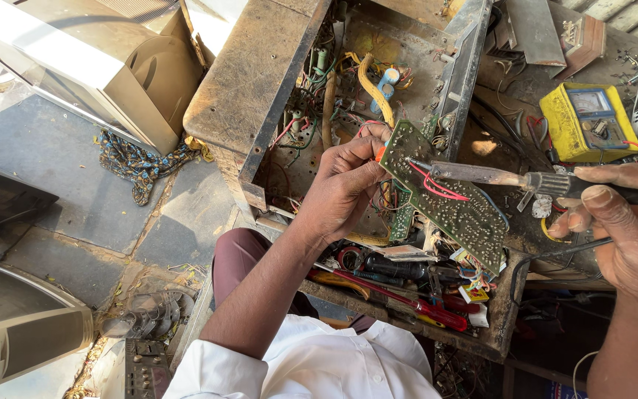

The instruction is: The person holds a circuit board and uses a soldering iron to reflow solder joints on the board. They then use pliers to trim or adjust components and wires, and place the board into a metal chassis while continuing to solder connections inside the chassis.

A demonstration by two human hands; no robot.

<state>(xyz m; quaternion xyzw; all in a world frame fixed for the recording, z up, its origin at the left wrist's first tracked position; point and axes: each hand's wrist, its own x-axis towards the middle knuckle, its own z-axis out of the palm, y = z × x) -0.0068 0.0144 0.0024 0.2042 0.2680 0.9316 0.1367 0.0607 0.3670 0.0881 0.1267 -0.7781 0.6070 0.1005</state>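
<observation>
A green circuit board [444, 196], long and narrow, is held tilted above the open chassis, solder side up, with red wires crossing its middle. A soldering iron [496, 177] with a wooden-looking shaft lies level, its tip apparently touching the board's upper end.

I see a green circuit board [448, 196] speckled with silver solder dots, red wires [437, 186] looped across it. The soldering iron [481, 176] has a rusty brown barrel and a black grip. I note a yellow multimeter [588, 122] with a grey screen. A yellow cable [374, 89] and a pale blue part [388, 80] sit inside the dusty brown chassis [249, 81]. A red-handled screwdriver [415, 303] lies in the tool tray. My shirt sleeve [208, 373] is white, trousers [238, 258] maroon. The cloth [138, 162] on the grey stone floor [75, 192] is dark blue with a yellow pattern. The casing [112, 66] at top left is beige.
</observation>
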